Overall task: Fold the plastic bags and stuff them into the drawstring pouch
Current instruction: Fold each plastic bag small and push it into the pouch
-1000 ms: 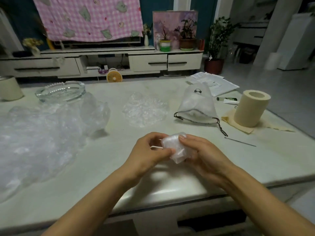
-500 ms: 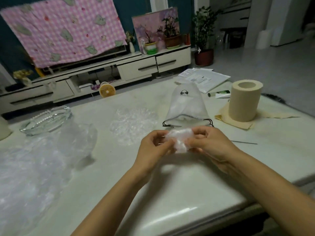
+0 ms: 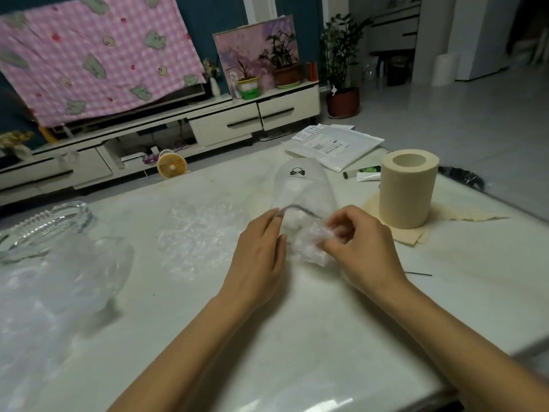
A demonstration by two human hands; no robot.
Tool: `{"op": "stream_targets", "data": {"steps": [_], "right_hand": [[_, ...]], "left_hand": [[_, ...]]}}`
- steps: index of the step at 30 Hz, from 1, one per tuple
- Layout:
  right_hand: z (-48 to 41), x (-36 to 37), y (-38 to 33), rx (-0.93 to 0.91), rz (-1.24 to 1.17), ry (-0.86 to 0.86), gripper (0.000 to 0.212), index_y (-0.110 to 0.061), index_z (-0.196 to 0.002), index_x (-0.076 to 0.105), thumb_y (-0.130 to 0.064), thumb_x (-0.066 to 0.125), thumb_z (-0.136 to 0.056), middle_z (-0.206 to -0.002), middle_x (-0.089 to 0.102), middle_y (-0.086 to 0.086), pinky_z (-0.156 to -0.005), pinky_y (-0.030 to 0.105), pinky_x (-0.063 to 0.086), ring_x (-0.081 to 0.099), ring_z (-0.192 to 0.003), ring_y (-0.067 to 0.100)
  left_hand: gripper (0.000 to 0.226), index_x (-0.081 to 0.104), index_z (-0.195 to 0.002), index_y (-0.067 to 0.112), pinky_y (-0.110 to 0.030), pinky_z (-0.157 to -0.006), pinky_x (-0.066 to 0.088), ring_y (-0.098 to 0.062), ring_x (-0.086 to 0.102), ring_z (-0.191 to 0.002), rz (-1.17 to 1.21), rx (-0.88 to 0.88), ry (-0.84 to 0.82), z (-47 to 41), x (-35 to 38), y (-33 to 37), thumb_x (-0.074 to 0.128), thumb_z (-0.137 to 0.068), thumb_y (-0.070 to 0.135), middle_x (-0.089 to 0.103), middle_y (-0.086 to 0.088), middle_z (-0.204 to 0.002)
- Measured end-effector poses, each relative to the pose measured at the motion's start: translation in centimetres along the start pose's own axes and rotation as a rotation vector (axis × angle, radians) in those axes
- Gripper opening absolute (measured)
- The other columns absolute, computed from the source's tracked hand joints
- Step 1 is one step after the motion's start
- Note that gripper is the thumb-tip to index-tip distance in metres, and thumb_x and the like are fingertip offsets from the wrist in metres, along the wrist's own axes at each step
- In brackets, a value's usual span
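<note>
The right hand (image 3: 364, 248) covers part of the folded bag (image 3: 304, 248), which hides the mouth of the pouch (image 3: 303, 187). The plastic heap (image 3: 50, 295) runs off the left edge.

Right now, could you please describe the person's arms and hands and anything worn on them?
The left forearm and right forearm are bare, with no sleeves in view. The left hand and right hand show no gloves, rings, watch or bracelet.
</note>
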State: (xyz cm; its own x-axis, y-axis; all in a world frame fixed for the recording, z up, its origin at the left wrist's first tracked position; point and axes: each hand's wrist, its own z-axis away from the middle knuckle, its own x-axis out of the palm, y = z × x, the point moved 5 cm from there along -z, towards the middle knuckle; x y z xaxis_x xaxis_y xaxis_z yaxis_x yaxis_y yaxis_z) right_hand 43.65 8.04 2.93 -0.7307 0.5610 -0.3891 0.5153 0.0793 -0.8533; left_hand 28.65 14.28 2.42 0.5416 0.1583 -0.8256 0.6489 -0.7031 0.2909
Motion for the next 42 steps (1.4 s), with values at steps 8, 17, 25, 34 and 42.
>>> {"op": "stream_targets", "data": {"steps": [8, 17, 25, 34, 42], "right_hand": [[-0.2, 0.7, -2.9, -0.701, 0.402, 0.313, 0.019, -0.007, -0.059, 0.061, -0.019, 0.061, -0.074, -0.113, 0.062, 0.019, -0.086, 0.038, 0.034, 0.043, -0.108, 0.028], [-2.0, 4.3, -1.1, -0.644, 0.388, -0.019, 0.052, -0.013, -0.102, 0.041, -0.005, 0.069, -0.058, -0.081, 0.064, 0.009, -0.05, 0.029, 0.04, 0.062, -0.06, 0.029], [-3.3, 5.2, -0.2, -0.361, 0.78, 0.033, 0.046, -0.005, -0.079, 0.057, -0.001, 0.082, -0.04, -0.061, 0.057, 0.01, -0.049, 0.016, -0.001, 0.057, -0.044, 0.03], [-2.9, 5.7, 1.0, -0.074, 0.712, -0.295, 0.045, -0.006, -0.125, 0.036, -0.025, 0.052, -0.087, -0.127, 0.042, 0.013, -0.082, 0.035, 0.033, 0.042, -0.116, 0.031], [0.0, 5.2, -1.2, -0.087, 0.539, -0.313, 0.059, -0.014, -0.143, 0.027, -0.027, 0.05, -0.09, -0.137, 0.034, 0.011, -0.101, 0.034, 0.026, 0.03, -0.127, 0.029]], "left_hand": [[0.046, 0.044, -0.138, 0.006, -0.005, -0.108, 0.015, 0.0, 0.028, -0.131, 0.163, 0.109, -0.008, 2.0, 0.0, 2.3, 0.034, -0.098, 0.027, 0.035, 0.007, -0.14], [0.042, 0.049, -0.131, -0.002, -0.019, -0.107, 0.031, -0.019, 0.043, -0.127, 0.06, 0.274, -0.059, 2.8, 0.4, 0.8, 0.037, -0.094, 0.014, 0.042, -0.006, -0.143], [0.045, 0.05, -0.134, 0.006, -0.022, -0.109, 0.03, -0.017, 0.041, -0.129, 0.129, 0.225, -0.102, 4.4, 1.4, 2.6, 0.036, -0.093, 0.014, 0.043, -0.002, -0.144], [0.042, 0.048, -0.133, 0.01, -0.03, -0.106, 0.027, -0.028, 0.037, -0.132, -0.189, -0.443, -0.063, 5.5, -2.2, -7.5, 0.046, -0.096, 0.029, 0.045, -0.008, -0.14], [0.014, 0.064, -0.094, 0.007, -0.029, -0.074, 0.032, -0.026, 0.054, -0.093, -0.239, -0.454, 0.028, 5.8, -4.2, -8.7, 0.051, -0.093, 0.01, 0.059, -0.006, -0.099]]}}
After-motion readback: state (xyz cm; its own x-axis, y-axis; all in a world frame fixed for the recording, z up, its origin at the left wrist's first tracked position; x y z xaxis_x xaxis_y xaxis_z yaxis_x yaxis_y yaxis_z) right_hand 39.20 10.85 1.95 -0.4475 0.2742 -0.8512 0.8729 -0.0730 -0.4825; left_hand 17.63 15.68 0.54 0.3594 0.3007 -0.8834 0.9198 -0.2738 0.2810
